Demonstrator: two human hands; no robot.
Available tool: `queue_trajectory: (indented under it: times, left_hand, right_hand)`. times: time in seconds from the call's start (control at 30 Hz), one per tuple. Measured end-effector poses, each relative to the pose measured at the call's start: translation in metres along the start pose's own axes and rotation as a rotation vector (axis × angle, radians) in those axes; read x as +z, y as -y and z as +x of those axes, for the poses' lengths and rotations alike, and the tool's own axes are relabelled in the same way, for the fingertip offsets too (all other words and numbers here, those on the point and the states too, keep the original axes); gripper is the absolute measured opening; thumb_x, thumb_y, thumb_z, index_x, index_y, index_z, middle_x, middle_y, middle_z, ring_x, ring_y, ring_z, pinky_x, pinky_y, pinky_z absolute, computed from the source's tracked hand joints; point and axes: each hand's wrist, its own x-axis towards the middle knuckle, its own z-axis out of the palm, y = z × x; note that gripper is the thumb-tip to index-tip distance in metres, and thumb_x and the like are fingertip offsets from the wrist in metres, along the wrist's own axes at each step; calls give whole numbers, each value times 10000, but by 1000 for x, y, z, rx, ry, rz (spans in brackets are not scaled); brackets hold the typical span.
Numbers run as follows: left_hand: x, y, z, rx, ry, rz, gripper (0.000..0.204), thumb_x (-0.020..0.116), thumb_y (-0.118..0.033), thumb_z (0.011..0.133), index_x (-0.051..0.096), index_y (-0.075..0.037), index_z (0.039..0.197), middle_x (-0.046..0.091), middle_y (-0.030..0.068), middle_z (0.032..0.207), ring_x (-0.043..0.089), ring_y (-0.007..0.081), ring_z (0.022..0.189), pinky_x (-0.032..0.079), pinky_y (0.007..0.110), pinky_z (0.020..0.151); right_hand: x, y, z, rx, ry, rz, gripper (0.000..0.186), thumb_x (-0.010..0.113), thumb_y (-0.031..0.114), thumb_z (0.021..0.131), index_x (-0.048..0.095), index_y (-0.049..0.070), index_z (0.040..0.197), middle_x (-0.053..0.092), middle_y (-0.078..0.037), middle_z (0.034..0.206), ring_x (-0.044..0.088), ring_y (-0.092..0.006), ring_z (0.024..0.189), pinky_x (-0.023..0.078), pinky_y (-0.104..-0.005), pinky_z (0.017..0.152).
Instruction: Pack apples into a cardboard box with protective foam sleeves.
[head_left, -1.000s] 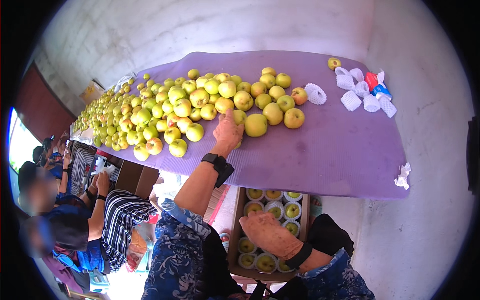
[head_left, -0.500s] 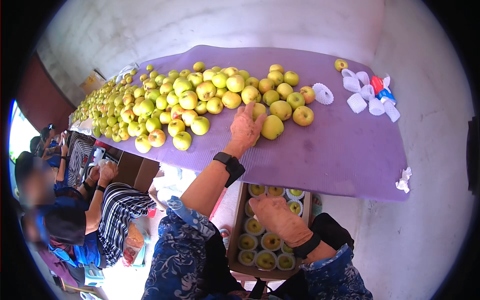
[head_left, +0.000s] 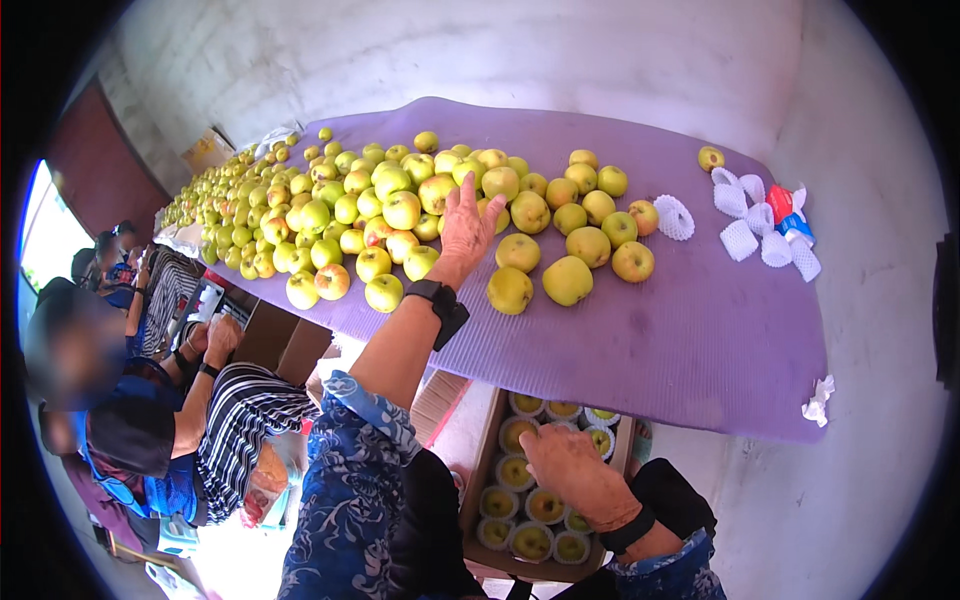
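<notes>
A person in blue patterned sleeves [head_left: 350,490] works at a bench [head_left: 700,330] covered in purple, the left hand [head_left: 466,230] stretched out with fingers spread wide against the near side of a long heap of yellow-green apples [head_left: 402,210]. Whether the fingertips touch the fruit cannot be told. A looser group of apples, some blushed red, sits to the hand's right, three of them at its near left edge. Below the bench's front edge, the right hand [head_left: 572,472] hangs over an open box [head_left: 500,560] of apples in white foam nets, its fingers bent and its palm hidden; whether it holds anything cannot be told. Black bands circle both wrists. Toward the bench's far right corner, more foam nets [head_left: 739,240] lie clustered beside a red and blue packet [head_left: 780,203], a single apple [head_left: 711,158] just behind them. One net ring [head_left: 674,217] rests near the looser apples, and crumpled white paper [head_left: 818,402] lies at the right edge. At left, co-workers sit along the bench, the nearest with a striped cloth [head_left: 245,425] over the lap.
</notes>
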Motion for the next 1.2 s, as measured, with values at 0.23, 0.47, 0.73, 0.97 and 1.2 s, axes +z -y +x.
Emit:
queue_trajectory:
  times: [0.23, 0.47, 0.73, 0.97, 1.2]
  left_hand:
    - [17, 10, 20, -60, 190, 33, 786, 568, -548, 885, 263, -162, 1498, 455, 328, 1328, 453, 470, 1232, 394, 487, 1025]
    - [12, -7, 35, -184, 315, 201, 714, 605, -537, 859, 368, -163, 1420, 513, 241, 1318, 509, 432, 1169, 407, 493, 994]
    - [22, -3, 26, -235, 160, -324, 751, 731, -493, 775, 442, -62, 1319, 577, 248, 1185, 544, 381, 1129, 449, 449, 942]
    - [27, 9, 33, -123, 233, -260, 866, 745, -450, 759, 348, -78, 1432, 496, 265, 1313, 524, 374, 1188, 439, 429, 995]
    - [24, -12, 28, -74, 259, -260, 897, 793, -301, 723, 316, -34, 1434, 514, 254, 1317, 504, 352, 1236, 404, 394, 1049]
  right_hand:
    - [-3, 5, 1, 1, 69, 27, 74, 566, 118, 815, 590, 77, 872, 615, -85, 821, 646, -216, 789, 526, -337, 643]
    - [-5, 7, 0, 0, 80, 105, 103, 587, 104, 802, 570, 49, 888, 606, -113, 810, 642, -257, 785, 530, -374, 652]
    - [3, 16, 5, -14, 74, 116, 55, 570, 88, 787, 575, 65, 837, 605, -96, 787, 640, -225, 780, 524, -340, 643]
    - [12, 20, 8, -52, 54, 119, 21, 565, 97, 800, 556, 80, 809, 583, -75, 759, 627, -207, 754, 509, -326, 620]
    - [12, 24, 11, -47, 112, 55, 29, 565, 100, 805, 556, 78, 822, 588, -78, 776, 630, -216, 755, 514, -339, 638]
